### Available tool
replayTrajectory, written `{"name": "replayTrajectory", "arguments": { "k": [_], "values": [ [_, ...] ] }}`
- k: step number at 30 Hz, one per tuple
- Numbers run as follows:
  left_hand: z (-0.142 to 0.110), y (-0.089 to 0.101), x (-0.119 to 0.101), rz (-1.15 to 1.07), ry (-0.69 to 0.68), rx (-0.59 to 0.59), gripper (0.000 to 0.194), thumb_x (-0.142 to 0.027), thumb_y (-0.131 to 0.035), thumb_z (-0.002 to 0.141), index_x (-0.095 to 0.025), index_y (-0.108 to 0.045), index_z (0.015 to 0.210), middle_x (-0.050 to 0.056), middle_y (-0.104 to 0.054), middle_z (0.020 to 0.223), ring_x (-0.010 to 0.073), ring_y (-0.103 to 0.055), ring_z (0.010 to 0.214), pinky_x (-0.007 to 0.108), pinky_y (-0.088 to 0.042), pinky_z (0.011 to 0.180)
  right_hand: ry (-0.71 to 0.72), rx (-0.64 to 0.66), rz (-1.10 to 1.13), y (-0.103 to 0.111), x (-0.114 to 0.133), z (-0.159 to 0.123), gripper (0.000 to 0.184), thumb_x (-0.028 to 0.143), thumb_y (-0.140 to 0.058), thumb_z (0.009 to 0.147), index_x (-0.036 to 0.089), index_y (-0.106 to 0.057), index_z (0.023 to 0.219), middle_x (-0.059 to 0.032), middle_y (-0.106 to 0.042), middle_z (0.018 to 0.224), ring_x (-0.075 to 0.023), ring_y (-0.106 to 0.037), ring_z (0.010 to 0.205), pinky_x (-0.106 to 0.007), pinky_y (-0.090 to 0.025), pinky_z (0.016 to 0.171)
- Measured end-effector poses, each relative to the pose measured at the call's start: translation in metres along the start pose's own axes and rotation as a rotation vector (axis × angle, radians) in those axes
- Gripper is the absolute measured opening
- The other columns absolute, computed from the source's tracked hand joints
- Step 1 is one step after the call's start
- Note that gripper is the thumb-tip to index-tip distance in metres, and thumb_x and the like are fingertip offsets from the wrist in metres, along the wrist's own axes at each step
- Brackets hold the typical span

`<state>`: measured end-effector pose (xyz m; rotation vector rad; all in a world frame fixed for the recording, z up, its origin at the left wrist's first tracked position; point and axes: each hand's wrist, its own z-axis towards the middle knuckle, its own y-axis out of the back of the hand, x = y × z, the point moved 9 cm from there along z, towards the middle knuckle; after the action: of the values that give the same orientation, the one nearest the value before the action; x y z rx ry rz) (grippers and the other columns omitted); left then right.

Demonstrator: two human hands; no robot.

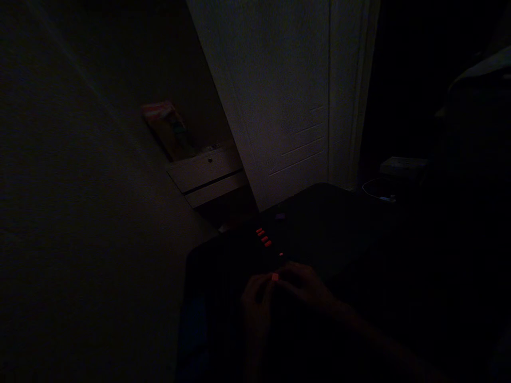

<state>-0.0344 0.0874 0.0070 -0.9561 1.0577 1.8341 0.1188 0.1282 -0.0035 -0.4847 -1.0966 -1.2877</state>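
In very dim light, my left hand (pixel 257 295) and my right hand (pixel 305 282) meet over a dark table (pixel 327 213). Between their fingertips they pinch a small orange-red block (pixel 275 277); its exact kind is too dark to tell. Beyond the hands lies a tiny pinkish-red piece (pixel 281 254). Farther back, several short red pieces (pixel 264 239) lie in a slanting row on the table. Most of both palms is lost in shadow.
A small purple item (pixel 280 216) lies near the table's far edge. Behind stand a pale door (pixel 279 106) and a drawer unit (pixel 211 173) with a bag (pixel 167 127) on top. To the right are a white cable (pixel 371 183) and a box (pixel 403 166).
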Motion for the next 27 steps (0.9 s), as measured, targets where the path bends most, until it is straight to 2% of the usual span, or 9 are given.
{"name": "replayTrajectory", "arguments": {
  "k": [9, 15, 19, 23, 27],
  "values": [
    [-0.002, 0.002, 0.004, 0.011, 0.004, -0.029, 0.018, -0.04, -0.075, 0.086, -0.022, -0.08, 0.085, 0.007, -0.077, 0.091, 0.0246, -0.073, 0.088, 0.036, -0.057, 0.084, 0.013, -0.006, -0.02, 0.002, 0.005, -0.001, 0.019, 0.038, -0.067, 0.098, 0.022, -0.074, 0.106, -0.005, -0.076, 0.102, -0.0204, -0.072, 0.094, -0.032, -0.055, 0.085],
    [-0.003, 0.003, 0.007, 0.032, 0.036, -0.052, 0.022, -0.042, -0.075, 0.085, -0.02, -0.076, 0.081, 0.005, -0.075, 0.084, 0.0229, -0.071, 0.081, 0.033, -0.057, 0.077, -0.001, -0.021, -0.017, 0.003, 0.003, -0.001, 0.021, 0.04, -0.066, 0.098, 0.021, -0.074, 0.105, -0.0052, -0.077, 0.1, -0.0201, -0.072, 0.091, -0.032, -0.055, 0.083],
    [-0.003, 0.005, 0.012, 0.019, 0.058, -0.066, 0.023, -0.043, -0.075, 0.084, -0.02, -0.076, 0.082, 0.006, -0.075, 0.084, 0.0232, -0.072, 0.081, 0.034, -0.057, 0.076, -0.059, -0.043, -0.005, 0.004, 0.001, -0.001, 0.023, 0.042, -0.067, 0.097, 0.022, -0.075, 0.104, -0.0052, -0.077, 0.1, -0.0214, -0.073, 0.092, -0.033, -0.056, 0.083],
    [-0.002, 0.003, 0.011, 0.0, 0.033, -0.04, 0.022, -0.042, -0.072, 0.087, -0.02, -0.078, 0.089, 0.008, -0.077, 0.093, 0.0252, -0.073, 0.089, 0.036, -0.058, 0.082, -0.13, -0.037, 0.036, 0.005, -0.002, -0.001, 0.026, 0.046, -0.068, 0.096, 0.022, -0.074, 0.102, -0.0044, -0.079, 0.096, -0.0216, -0.074, 0.087, -0.033, -0.057, 0.08],
    [-0.002, 0.001, 0.009, -0.011, 0.036, -0.026, 0.021, -0.04, -0.071, 0.087, -0.021, -0.08, 0.089, 0.008, -0.078, 0.095, 0.0262, -0.073, 0.092, 0.039, -0.058, 0.087, -0.137, -0.023, 0.071, 0.005, -0.001, 0.0, 0.027, 0.047, -0.069, 0.095, 0.021, -0.074, 0.101, -0.0039, -0.079, 0.093, -0.0209, -0.074, 0.085, -0.032, -0.058, 0.079]
  ]
}}
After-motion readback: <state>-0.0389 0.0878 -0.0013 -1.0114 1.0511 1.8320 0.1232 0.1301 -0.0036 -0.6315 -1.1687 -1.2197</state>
